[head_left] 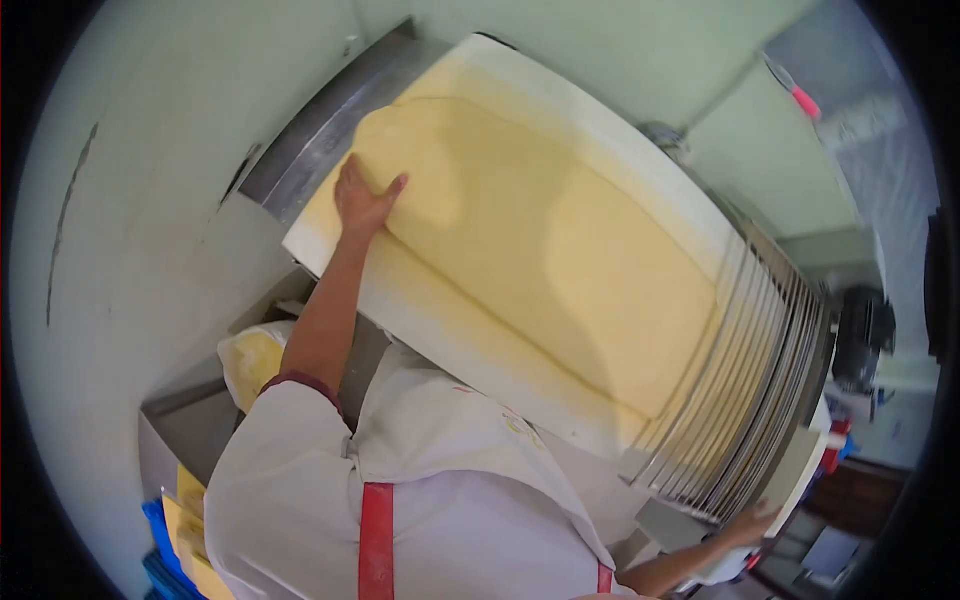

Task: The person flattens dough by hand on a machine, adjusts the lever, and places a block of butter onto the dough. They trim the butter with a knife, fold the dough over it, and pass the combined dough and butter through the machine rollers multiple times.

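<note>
A long, flat sheet of pale yellow dough [480, 215] lies along the white belt [410, 278] of a dough sheeter. My left hand [365, 200] rests at the near edge of the dough, toward its left end, with thumb and fingers spread. At the lower right, my right hand [748, 525] is at the edge of the machine's cream side panel [797, 480]. Its fingers are small and partly hidden there, so I cannot tell whether they grip anything. The dough's right end reaches the metal bar guard [725, 370].
A metal tray [335, 115] extends past the belt's left end, close to the pale wall [130, 170]. Below my left arm is a white container with yellow contents [250, 360]. A black motor-like part [862, 338] sits beyond the guard on the right.
</note>
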`<state>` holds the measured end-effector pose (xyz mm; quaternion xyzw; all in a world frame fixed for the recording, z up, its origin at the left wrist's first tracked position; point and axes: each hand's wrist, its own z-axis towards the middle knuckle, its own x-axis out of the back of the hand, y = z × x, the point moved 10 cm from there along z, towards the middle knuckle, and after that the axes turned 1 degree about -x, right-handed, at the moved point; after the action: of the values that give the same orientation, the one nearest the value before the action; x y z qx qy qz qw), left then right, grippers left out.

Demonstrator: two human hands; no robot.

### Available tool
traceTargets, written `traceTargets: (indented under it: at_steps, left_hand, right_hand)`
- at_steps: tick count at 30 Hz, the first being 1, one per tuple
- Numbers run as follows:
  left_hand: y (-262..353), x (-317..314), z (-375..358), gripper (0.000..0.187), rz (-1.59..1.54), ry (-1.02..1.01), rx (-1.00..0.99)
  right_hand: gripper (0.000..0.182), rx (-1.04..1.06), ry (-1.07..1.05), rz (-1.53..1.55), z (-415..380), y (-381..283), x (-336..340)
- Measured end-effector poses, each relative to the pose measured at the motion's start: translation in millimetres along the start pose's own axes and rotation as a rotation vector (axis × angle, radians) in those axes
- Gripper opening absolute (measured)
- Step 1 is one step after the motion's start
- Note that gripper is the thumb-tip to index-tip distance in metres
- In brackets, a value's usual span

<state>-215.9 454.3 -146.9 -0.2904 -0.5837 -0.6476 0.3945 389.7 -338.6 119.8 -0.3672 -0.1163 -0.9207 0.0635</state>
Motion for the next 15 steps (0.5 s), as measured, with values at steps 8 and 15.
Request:
traceTargets:
  at_steps: [8,15]
  left_hand:
    - [-19,9,71,0.088,-0.378,-0.111,0.227]
    - [-12,-8,73,0.071,-0.99,-0.124,0.185]
  right_hand:
    - [0.045,0.644,-0.52,1.142,3,-654,42]
    - [0.043,1.662,-0.496,1.4,-189,-973,199]
